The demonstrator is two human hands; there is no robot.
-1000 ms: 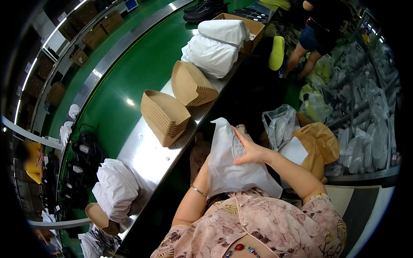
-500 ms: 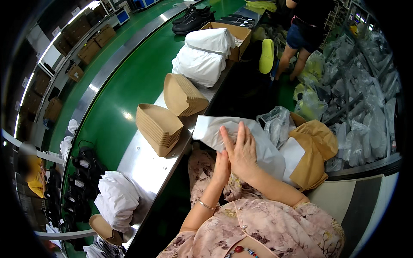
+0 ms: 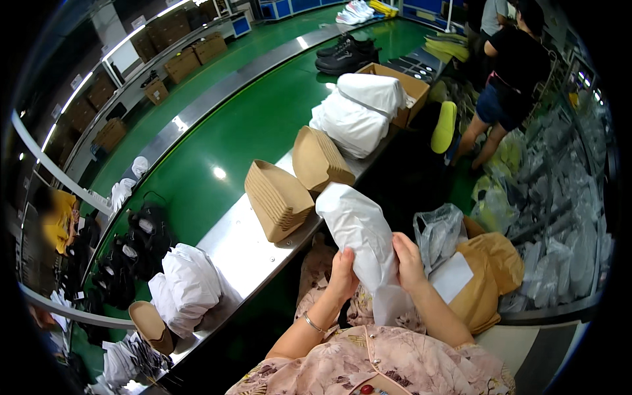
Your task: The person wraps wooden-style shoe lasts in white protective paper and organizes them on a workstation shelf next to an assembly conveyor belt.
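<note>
Fingers (image 3: 345, 258) of both hands around white paper bundle (image 3: 359, 230), beside conveyor edge (image 3: 263, 257).

a white paper-wrapped bundle (image 3: 361, 240) is standing tilted over the person's lap, its rounded, fuller end leaning up and to the left, its narrow, crumpled lower end pointing down. the left hand (image 3: 342, 275) and the right hand (image 3: 408, 263) are gripping its lower half from either side.

Lying on the steel table (image 3: 243, 247) beside the green conveyor belt (image 3: 217, 138): brown tray stacks (image 3: 280, 197), white wrapped bundles (image 3: 355, 115), a cardboard box (image 3: 411, 89).
</note>
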